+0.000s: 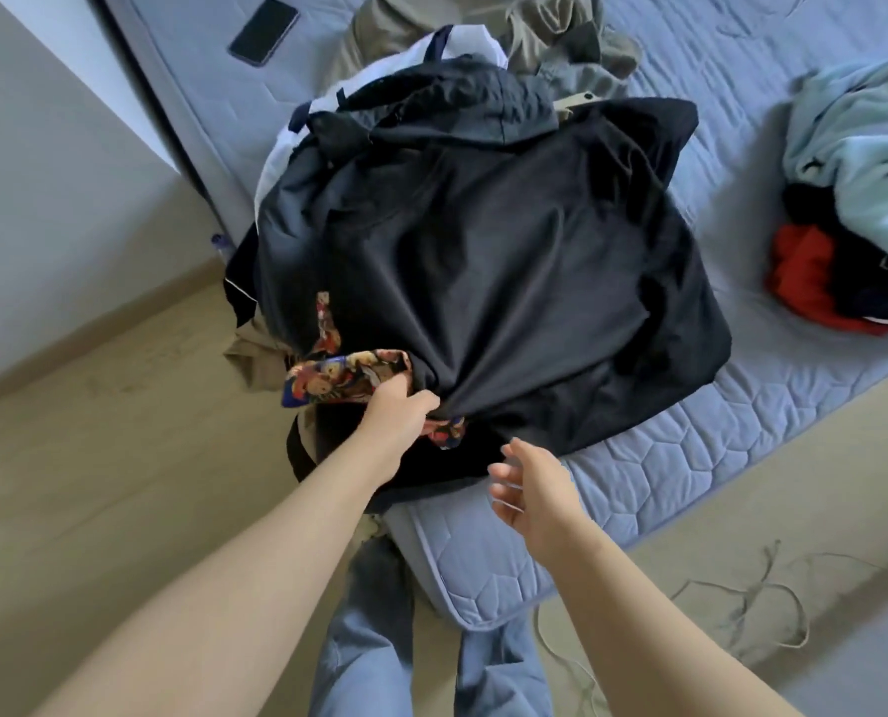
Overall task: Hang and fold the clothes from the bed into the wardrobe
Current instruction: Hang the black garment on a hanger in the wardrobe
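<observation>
A heap of clothes lies on the corner of the blue quilted mattress [638,473]. A large black garment [509,261] covers the top of the heap. Under it show a floral patterned piece [343,377], a white garment [374,80] and khaki clothes [560,44]. My left hand [397,411] grips the near edge of the black garment where it bunches beside the floral piece. My right hand [529,483] hovers just in front of the heap with fingers spread and holds nothing.
A dark phone [264,31] lies on the mattress at the far left. A second pile with a light blue blanket [861,147] and a red garment [804,271] sits at the right. A cord [752,597] trails on the beige floor. My jeans-clad legs stand against the mattress corner.
</observation>
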{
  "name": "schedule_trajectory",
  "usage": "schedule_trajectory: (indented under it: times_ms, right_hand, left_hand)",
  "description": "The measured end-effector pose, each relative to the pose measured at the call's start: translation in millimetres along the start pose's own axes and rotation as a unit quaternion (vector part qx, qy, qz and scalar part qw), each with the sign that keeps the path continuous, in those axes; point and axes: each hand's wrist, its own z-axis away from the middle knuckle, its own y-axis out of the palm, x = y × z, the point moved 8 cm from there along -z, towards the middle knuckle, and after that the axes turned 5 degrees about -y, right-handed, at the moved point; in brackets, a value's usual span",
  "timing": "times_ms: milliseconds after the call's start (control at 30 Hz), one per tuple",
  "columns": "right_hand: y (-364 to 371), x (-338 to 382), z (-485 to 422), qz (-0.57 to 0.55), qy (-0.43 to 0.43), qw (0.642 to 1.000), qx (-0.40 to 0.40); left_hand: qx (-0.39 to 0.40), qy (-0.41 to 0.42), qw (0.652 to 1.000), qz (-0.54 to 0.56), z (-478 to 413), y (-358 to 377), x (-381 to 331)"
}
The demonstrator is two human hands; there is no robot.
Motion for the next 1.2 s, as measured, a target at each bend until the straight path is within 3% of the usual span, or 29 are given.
schedule_trajectory:
  times_ms: [167, 233, 367, 400, 467, 500, 567, 633, 700, 767, 833, 933, 1033, 1133, 1200]
  right_hand:
    - [10, 22, 16, -0.124, 0.019, 0.991, 0.042]
    - [10, 27, 21, -0.166, 0.016, 0.985, 0.050]
    - [5, 44, 26, -0.147, -0.032, 0.987, 0.055]
    - [5, 51, 30, -0.151, -0.036, 0.986, 0.058]
    - [0, 67, 38, -0.152, -0.047, 0.986, 0.044]
    - [-3, 73, 37, -0.151, -0.048, 0.987, 0.038]
    - [0, 90, 72, -0.151, -0.045, 0.986, 0.053]
    - [-1, 104, 108, -0.138, -0.063, 0.986, 0.066]
    - [-4, 114, 134, -0.123, -0.082, 0.986, 0.077]
    - [-8, 122, 158, -0.131, -0.113, 0.981, 0.089]
    - [-19, 123, 161, -0.145, -0.132, 0.978, 0.065]
    - [-40, 122, 157, -0.150, -0.137, 0.979, 0.013]
    - [-60, 136, 159, 0.026, -0.199, 0.972, -0.122]
    - [-57, 146, 158, 0.206, -0.232, 0.928, -0.206]
    - [-35, 153, 163, 0.209, -0.281, 0.924, -0.153]
  left_hand:
    - [0.204, 0.032, 0.970, -0.127, 81, 17, -20]
    - [0.244, 0.045, 0.953, -0.172, 107, 19, -29]
    - [0.292, 0.069, 0.923, -0.239, 149, 15, -53]
    - [0.275, 0.091, 0.927, -0.237, 154, 10, -65]
    - [0.154, 0.151, 0.963, -0.159, 153, -15, -98]
    - [0.054, 0.181, 0.975, -0.115, 149, -34, -115]
    - [-0.162, 0.218, 0.955, -0.122, 146, -70, -137]
    - [-0.228, 0.149, 0.953, -0.134, 133, -80, -131]
    - [-0.148, -0.010, 0.989, -0.029, 114, -68, -101]
    - [-0.029, -0.170, 0.983, 0.063, 111, -40, -69]
    - [0.048, -0.224, 0.965, 0.128, 113, -20, -59]
    - [0.013, -0.169, 0.978, 0.121, 108, -24, -68]
    - [-0.028, 0.007, 0.991, 0.132, 113, -27, -106]
    - [0.022, 0.133, 0.985, 0.103, 143, -10, -139]
    - [0.062, 0.194, 0.978, 0.033, 165, 5, -154]
